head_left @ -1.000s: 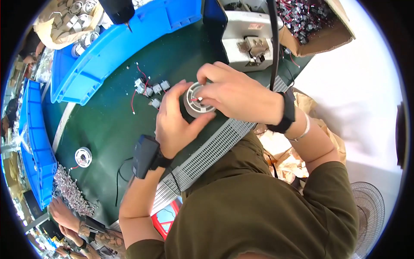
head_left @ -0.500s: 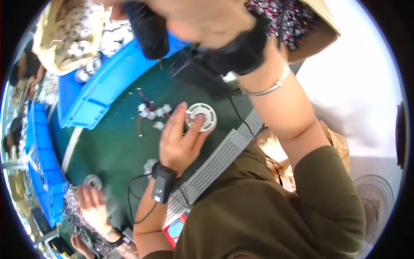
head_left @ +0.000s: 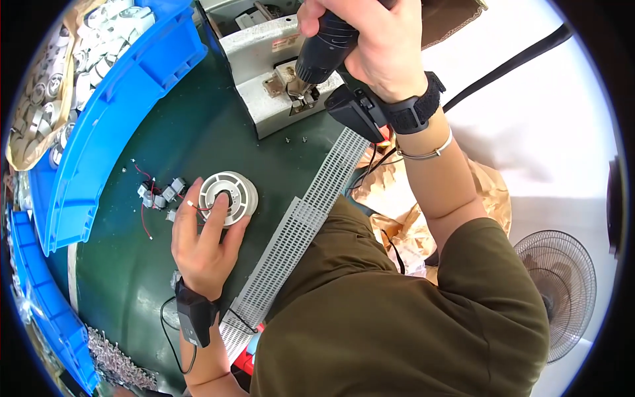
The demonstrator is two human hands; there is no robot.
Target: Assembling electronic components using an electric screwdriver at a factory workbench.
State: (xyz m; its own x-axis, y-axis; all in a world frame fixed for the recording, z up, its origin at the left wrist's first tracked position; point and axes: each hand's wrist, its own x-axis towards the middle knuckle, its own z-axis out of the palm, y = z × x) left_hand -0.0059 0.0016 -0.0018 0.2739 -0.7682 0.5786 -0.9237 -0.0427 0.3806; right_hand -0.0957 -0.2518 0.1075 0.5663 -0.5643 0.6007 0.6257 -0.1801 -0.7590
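Observation:
In my right hand (head_left: 393, 56) is a black power screwdriver (head_left: 326, 46), gripped around its body. Its metal nose points down into the opening of a grey metal box (head_left: 272, 118), which looks like a screw feeder. My left hand (head_left: 206, 261) holds a white round plastic housing (head_left: 247, 202) on the green table, one finger pressing into its middle and the others along its side. A thin red wire with a white end lies over the housing by the fingers. Just left of that hand sit several small grey blocks with red wires (head_left: 160, 200).
A long blue bin (head_left: 109, 126) on the left holds white ring-shaped parts (head_left: 99, 63); another blue bin (head_left: 49, 291) stands lower left, near a heap of small wired parts (head_left: 116, 360). A white perforated strip (head_left: 291, 231) edges the table. Right: brown paper (head_left: 403, 212), fan (head_left: 555, 291).
My right hand has brought the screwdriver from above the blue bin to the grey metal box. The view has shifted, and the other person's hands at lower left have left it. My left hand stays on the housing.

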